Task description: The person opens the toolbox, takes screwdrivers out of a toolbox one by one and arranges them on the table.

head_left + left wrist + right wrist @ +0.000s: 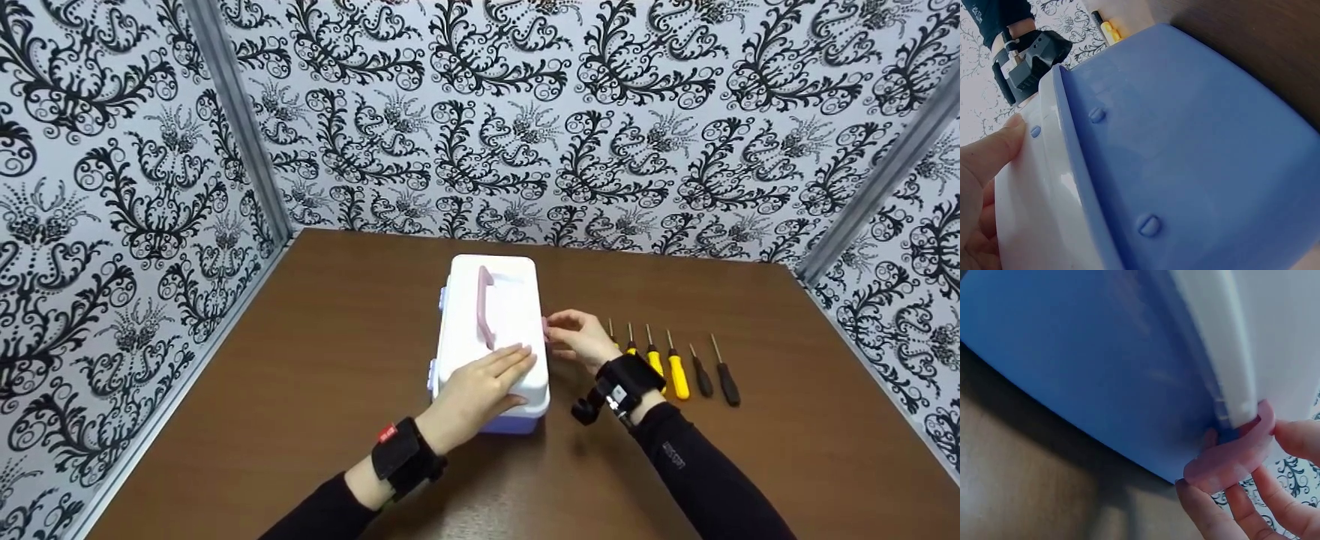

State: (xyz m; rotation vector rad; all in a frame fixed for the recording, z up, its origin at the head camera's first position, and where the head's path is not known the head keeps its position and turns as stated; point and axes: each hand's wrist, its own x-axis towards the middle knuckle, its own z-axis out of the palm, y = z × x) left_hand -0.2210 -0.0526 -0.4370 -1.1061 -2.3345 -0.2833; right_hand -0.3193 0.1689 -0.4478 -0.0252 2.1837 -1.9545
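Observation:
A plastic toolbox with a white lid (519, 304) and a blue-violet body (1202, 135) stands on the table, its lid down. A pink carry handle (482, 309) sits on top of the lid. My left hand (478, 390) rests on the near part of the lid, fingers extended across it and the thumb against the near end. On the box's right side, my right hand (583, 340) pinches a pink latch (1230, 458) between thumb and fingers. The latch is tilted out from the body, its upper end at the lid's rim.
To the right of the box lie several screwdrivers in a row, some with yellow handles like this yellow screwdriver (678, 379), others dark like this black screwdriver (727, 384). Hinges (433, 373) show on the box's left side. Patterned walls (495, 135) enclose the brown table (337, 322).

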